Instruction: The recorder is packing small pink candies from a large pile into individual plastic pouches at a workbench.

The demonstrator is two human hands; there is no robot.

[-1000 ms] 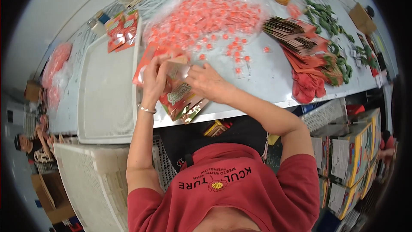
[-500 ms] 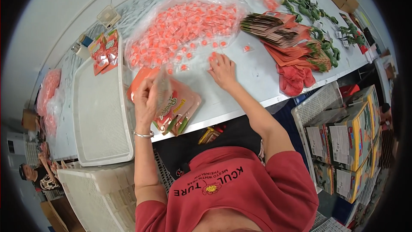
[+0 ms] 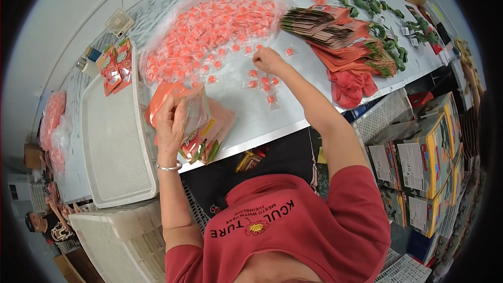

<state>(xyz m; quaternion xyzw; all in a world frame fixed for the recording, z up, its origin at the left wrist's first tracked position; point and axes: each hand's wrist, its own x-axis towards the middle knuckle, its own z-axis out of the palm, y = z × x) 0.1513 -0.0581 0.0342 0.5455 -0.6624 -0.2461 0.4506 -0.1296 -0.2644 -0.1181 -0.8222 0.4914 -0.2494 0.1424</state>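
My left hand is closed on the top of a printed orange-red pouch with a clear part, which rests above a stack of similar pouches at the table's near edge. Over the middle of the table, my right hand is curled with its fingertips down; what they hold, if anything, is hidden. Several small clear packets with round orange-red pieces lie just nearer than that hand. Beyond it spreads a large heap of the same packets on clear plastic sheeting.
A white tray stands at left, with two filled red pouches at its far corner. Fanned flat pouches, a red cloth and green plush strands lie at right. Stacked cartons stand beside the table.
My right hand has lifted away from the loose packets and moved farther out, its spread fingers now curled. The packets it covered show. My left hand still grips the pouch. The view has shifted slightly.
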